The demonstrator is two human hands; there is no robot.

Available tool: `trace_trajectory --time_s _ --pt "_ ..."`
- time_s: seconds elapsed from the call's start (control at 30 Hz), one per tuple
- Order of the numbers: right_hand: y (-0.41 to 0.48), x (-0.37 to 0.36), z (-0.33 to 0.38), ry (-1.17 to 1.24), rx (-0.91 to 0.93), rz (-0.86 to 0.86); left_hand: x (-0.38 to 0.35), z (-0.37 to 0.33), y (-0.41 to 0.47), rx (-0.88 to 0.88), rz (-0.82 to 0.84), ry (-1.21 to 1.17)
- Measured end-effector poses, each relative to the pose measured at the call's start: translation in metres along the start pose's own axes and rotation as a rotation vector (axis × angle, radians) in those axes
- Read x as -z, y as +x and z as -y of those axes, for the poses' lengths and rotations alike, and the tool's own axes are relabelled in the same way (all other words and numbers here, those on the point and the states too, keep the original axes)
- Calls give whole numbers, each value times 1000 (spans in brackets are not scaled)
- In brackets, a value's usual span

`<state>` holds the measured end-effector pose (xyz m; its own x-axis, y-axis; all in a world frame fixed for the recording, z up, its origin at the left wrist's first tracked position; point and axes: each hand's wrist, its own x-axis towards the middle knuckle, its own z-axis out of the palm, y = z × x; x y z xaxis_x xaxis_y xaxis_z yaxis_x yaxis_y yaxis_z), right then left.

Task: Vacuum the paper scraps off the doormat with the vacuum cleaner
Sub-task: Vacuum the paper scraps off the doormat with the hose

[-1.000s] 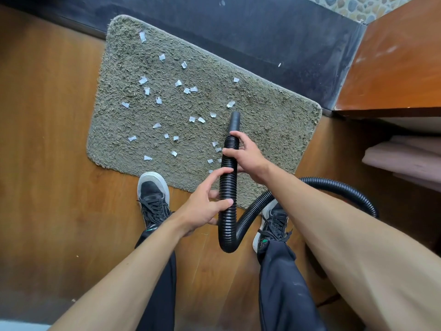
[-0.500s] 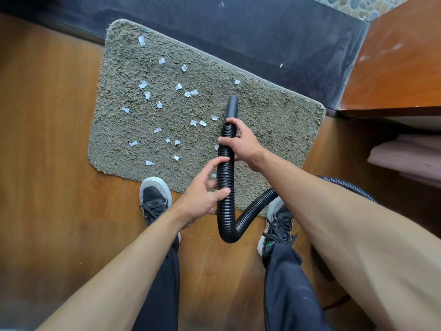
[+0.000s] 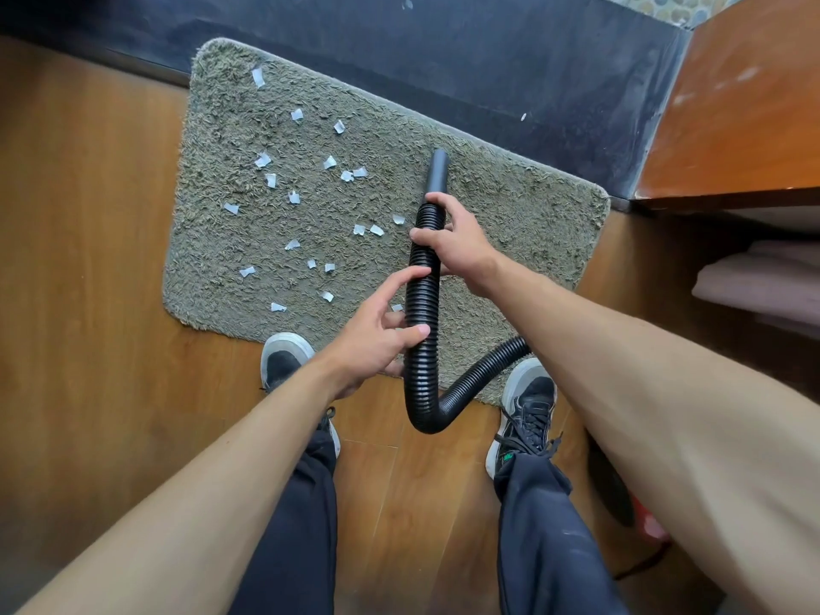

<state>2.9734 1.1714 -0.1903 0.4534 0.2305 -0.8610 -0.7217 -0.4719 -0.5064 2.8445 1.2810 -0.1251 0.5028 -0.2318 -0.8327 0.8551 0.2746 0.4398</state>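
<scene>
1. The doormat [image 3: 510, 206] is laid on a wooden floor [image 3: 88, 259]; its far edge is pushed up against a dark step [image 3: 488, 59]; its right corner is set near a brown cupboard [image 3: 745, 104], so little room is left on that side.
2. Open floor is seen to the left of the mat; the near edge of the mat is met by the toes of the left shoe [image 3: 284, 361] and the right shoe [image 3: 530, 392].
3. The right hand [image 3: 457, 246] is wrapped round the hose [image 3: 421, 312] just below the smooth nozzle [image 3: 438, 170]; its fingers are curled over the top; the arm is stretched forward.
4. The left hand [image 3: 372, 344] is closed round the hose lower down; the thumb is pressed on the near side, the first finger is laid across the ribs, and the other fingers are tucked behind.
5. The hose is black and ribbed; it is held over the right half of the mat; below the left hand it is bent into a U between the shoes, then led away under the right arm.
6. The nozzle is pointed toward the dark step; whether its tip touches the mat cannot be told.
7. The mat is grey-green and shaggy; the paper scraps [image 3: 262, 160] are small, white and torn; they are spread over the left and middle of the mat, to the left of the hose.
</scene>
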Motion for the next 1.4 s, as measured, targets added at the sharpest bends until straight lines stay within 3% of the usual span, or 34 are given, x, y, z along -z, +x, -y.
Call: trace_trajectory --time_s 0.47,0.77,1.4 --pt "-69 13 -78 146 -162 -42 -37 43 -40 144 105 46" --pt "-91 -7 -112 174 -217 -32 -41 73 -66 190 81 43" --pt "-94 -60 -102 126 -244 64 -1 87 -96 194 59 -27"
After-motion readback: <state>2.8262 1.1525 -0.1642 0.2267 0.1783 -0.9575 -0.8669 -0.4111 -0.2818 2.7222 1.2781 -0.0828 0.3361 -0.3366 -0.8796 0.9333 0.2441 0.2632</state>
